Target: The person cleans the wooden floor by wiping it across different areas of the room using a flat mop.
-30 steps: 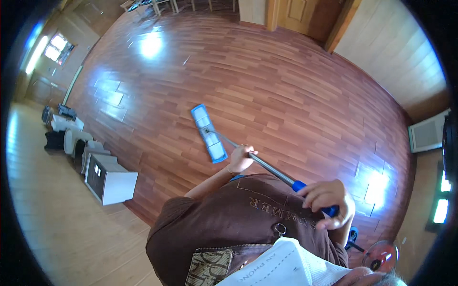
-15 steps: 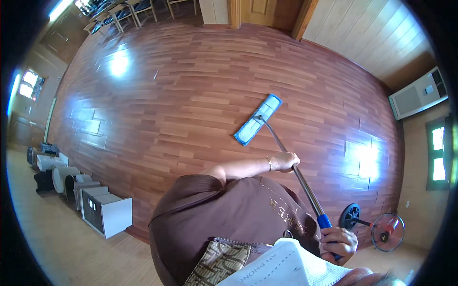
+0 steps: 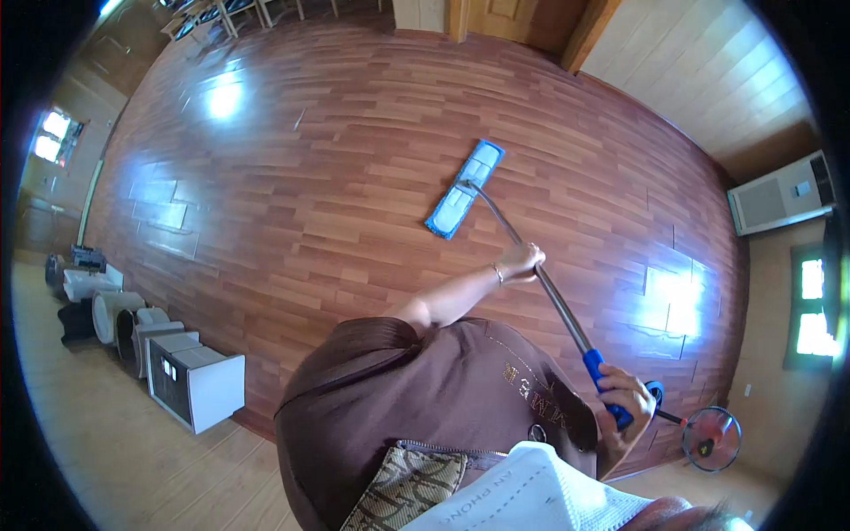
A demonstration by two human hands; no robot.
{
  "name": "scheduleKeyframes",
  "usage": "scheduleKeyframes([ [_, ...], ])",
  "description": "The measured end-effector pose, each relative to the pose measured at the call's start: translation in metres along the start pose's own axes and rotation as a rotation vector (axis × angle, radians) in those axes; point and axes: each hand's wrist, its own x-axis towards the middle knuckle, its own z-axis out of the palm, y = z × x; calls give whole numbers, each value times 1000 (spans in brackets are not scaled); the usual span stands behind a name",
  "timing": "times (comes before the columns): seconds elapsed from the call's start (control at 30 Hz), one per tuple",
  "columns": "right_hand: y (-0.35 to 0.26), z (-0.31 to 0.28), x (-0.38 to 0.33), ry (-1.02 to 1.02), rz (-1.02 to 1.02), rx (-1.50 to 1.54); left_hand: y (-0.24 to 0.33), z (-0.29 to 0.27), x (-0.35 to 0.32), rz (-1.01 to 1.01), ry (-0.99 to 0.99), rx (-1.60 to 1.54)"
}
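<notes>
A flat mop has a blue-fringed, pale rectangular head (image 3: 465, 188) lying on the wood-plank floor (image 3: 354, 190) ahead of me. From its middle a metal pole (image 3: 564, 310) slants down toward my right side and ends in a blue grip (image 3: 594, 363). My left hand (image 3: 521, 262), a bracelet at its wrist, is closed round the pole partway up. Lower and to the right, my right hand (image 3: 628, 398) wraps the blue grip near the pole's end.
White and dark box-shaped items, the nearest a white cabinet (image 3: 212, 389), line the left side. On the right stand a fan (image 3: 711, 439) and a white wall unit (image 3: 779, 196). Chairs (image 3: 235, 11) and a wooden door (image 3: 505, 18) are at the far side.
The mop head has slid forward and slightly left across the floor. Both hands have moved forward with the pole, still gripping it.
</notes>
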Motion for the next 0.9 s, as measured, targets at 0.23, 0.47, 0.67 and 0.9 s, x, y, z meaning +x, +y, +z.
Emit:
scheduleKeyframes([
  [0.23,52,52,60,-4,-154,240,-71,-71,-29,-402,64,107],
  [0.47,79,100,134,-290,-275,459,-119,-135,-100,-550,316,180],
  [0.67,79,153,223,-639,-338,639,-139,-187,-168,-789,485,275],
  [0.9,89,234,318,-1083,-508,820,-142,-212,-239,-1165,838,209],
])
